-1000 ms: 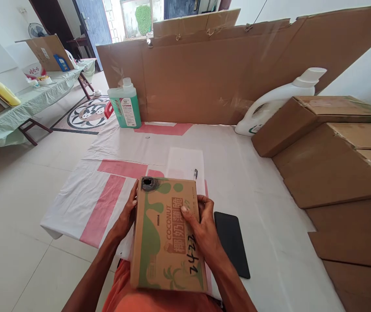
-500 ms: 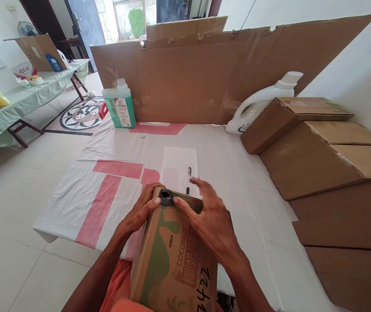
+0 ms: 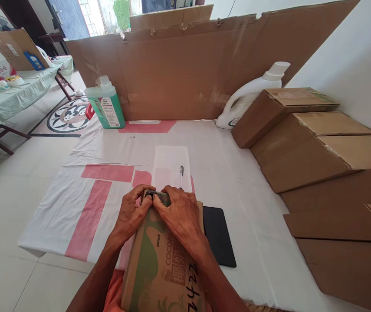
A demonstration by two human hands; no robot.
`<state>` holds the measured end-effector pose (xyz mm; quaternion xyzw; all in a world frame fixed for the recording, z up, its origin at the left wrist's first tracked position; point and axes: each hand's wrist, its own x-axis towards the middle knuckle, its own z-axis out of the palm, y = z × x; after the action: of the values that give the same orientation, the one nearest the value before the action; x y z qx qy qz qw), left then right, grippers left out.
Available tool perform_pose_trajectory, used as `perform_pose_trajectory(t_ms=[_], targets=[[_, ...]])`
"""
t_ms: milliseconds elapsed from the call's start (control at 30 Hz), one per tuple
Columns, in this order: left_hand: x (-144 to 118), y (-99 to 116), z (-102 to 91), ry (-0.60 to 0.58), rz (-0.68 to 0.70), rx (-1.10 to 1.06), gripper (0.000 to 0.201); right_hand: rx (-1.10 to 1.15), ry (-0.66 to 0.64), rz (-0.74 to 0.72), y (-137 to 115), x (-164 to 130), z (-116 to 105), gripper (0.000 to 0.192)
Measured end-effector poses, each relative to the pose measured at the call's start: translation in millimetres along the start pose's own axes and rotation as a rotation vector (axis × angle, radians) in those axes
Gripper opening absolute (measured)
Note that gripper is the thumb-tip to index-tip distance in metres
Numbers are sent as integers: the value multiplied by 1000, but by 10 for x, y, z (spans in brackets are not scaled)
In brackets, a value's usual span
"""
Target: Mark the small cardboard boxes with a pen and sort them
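A cardboard box point(image 3: 154, 268) printed with a green shape, "COCONUT" and handwritten black numbers stands upright in front of me, its top near the table's middle. My left hand point(image 3: 132, 213) grips its upper left corner, fingers over the far edge and thumb on the near face. Beside it, my right hand point(image 3: 182, 212) is closed over the top edge, thumb tip close to the left thumb. Between the thumbs shows a bit of a black piece point(image 3: 150, 193) at the box corner, mostly covered by fingers. Beyond the hands, a pen point(image 3: 181, 172) lies on white paper point(image 3: 164, 162).
A black flat pad point(image 3: 219, 236) lies right of the box on the white cloth point(image 3: 234, 182). At the back stand a bottle of green liquid point(image 3: 109, 106), a white jug point(image 3: 244, 97) and a cardboard panel point(image 3: 172, 73). Stepped cardboard boxes point(image 3: 305, 160) line the right side.
My right hand has come down and left from an open, lifted pose to close on the box's top edge. The black piece is now mostly covered. The view has shifted, baring the black pad.
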<state>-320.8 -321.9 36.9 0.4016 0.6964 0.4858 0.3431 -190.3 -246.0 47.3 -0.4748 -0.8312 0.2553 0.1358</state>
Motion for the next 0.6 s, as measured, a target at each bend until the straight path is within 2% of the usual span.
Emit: perform_pose_trajectory(t_ms=[100,233,300,367,433,500,600], targets=[[48,-52,12,74,-46,-11,27,-6,-61,30,-57,77,60,23],[65,-154,-43,117,-102,1,27,11,-167,8,-149,147,146,26],[58,-195,-80,124,-109,6,27,111,-164,-35,-113,189,146,28],[42,-223,-104,127,-109,6,27,340,-78,-66,31,257,94,31],[20,-235,-110,128,-113,-9,29,520,50,-8,275,359,9,36],[2,-232,-100,111,-118,-41,31,474,105,155,566,475,-53,38],[-14,-223,-77,59,-104,-90,30,260,21,369,928,599,6,37]])
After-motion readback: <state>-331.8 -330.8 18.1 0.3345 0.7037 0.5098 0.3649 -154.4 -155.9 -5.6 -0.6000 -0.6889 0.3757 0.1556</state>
